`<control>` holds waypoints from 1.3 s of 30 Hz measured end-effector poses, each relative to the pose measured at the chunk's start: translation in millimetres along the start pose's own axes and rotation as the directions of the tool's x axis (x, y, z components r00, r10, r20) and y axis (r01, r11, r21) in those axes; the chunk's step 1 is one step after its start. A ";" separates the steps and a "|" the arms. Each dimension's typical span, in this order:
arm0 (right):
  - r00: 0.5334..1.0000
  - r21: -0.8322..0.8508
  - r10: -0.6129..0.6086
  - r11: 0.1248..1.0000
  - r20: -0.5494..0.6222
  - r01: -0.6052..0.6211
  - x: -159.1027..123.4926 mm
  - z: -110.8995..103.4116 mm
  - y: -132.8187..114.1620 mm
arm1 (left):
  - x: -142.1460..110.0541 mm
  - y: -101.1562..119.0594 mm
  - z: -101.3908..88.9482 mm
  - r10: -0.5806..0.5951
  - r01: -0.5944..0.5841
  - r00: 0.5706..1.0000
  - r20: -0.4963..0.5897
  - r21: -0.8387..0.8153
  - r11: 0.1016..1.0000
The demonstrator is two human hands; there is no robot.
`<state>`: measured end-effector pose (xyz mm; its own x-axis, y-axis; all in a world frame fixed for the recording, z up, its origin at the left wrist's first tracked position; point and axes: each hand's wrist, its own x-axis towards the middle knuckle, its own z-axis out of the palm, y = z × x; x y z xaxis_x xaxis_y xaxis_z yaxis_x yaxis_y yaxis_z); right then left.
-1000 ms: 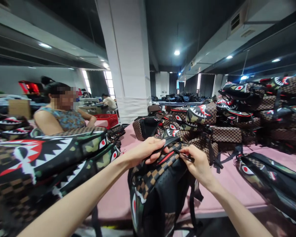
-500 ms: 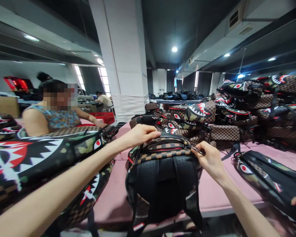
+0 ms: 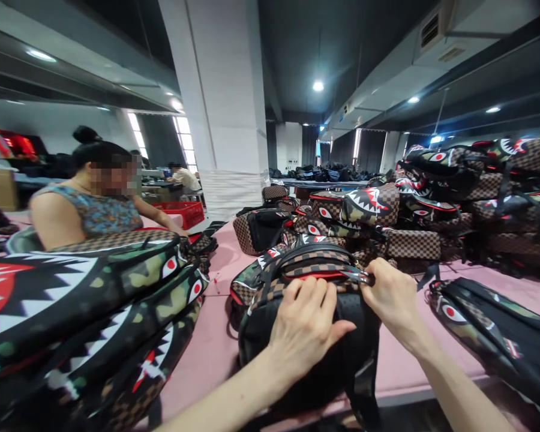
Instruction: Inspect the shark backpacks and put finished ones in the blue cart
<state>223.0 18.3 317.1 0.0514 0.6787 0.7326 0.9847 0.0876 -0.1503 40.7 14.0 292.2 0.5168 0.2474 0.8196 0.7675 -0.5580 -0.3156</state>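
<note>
A checkered backpack (image 3: pixel 315 360) with a black padded back stands on the pink table in front of me, its back and straps toward me. My left hand (image 3: pixel 303 321) grips its upper back edge, with the fingers hooked over beside the red-lined opening and the thumb stretched to the right. At the right end of that top opening, my right hand (image 3: pixel 389 294) pinches the zipper pull (image 3: pixel 363 277) between thumb and fingers. The left palm covers part of the back panel.
Stacked shark-mouth camouflage backpacks (image 3: pixel 85 300) lie on the left, and a larger pile (image 3: pixel 459 204) fills the far right. Another backpack (image 3: pixel 490 336) lies to my right on the pink table (image 3: pixel 216 336). Across on the left sits a co-worker (image 3: pixel 90 204), near a red crate (image 3: pixel 180 214).
My left hand has moved from the far top of the backpack to its near upper edge. The right hand stays at the zipper, slightly further right. The backpack has tilted and shifted right.
</note>
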 end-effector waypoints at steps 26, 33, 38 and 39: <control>0.796 0.833 -0.407 0.512 0.449 -0.208 71.2 19.8 -20.9 | 33.0 -50.7 -23.6 0.134 0.153 0.771 0.623 -0.386 0.910; 0.728 0.771 -0.465 0.621 0.504 -0.138 76.4 51.9 -50.6 | -3.0 -23.9 -34.8 0.074 0.078 0.889 0.451 -0.308 0.948; 0.719 0.747 -0.439 0.644 0.539 -0.167 66.5 58.0 -56.7 | -27.2 -11.0 -50.0 0.019 0.129 0.931 0.366 -0.376 0.918; 0.718 0.746 -0.437 0.643 0.542 -0.172 65.5 56.2 -57.3 | -24.6 -13.4 -53.7 0.032 0.152 0.903 0.428 -0.389 0.909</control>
<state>160.6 98.7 336.4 -0.4832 0.8443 0.2315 0.5006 0.4834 -0.7181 -2.6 -27.1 302.0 0.6537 0.5446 0.5253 0.6284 -0.7775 0.0240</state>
